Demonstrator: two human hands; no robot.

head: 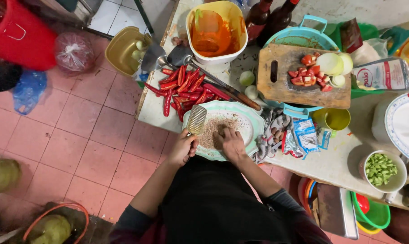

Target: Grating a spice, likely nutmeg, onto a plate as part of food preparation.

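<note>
1. I see the small metal grater (197, 119) held in my left hand (183, 148); the fingers are wrapped around its handle, and the blade stands tilted over the left rim of the oval plate (254, 122).
2. My right hand (232, 143) rests on the pile of brownish grated crumbs (216, 129) in the plate, fingers curled; if it pinches something, I cannot tell.
3. I judge the grater light and stiff, with a sharp face, so the handle is the safe place to hold. The crumbs look loose and would scatter easily.
4. Just behind the plate lie red chillies (184, 88) on the desk (335, 158).
5. Farther right stands a wooden cutting board (281, 86) with chopped tomato (309, 74).
</note>
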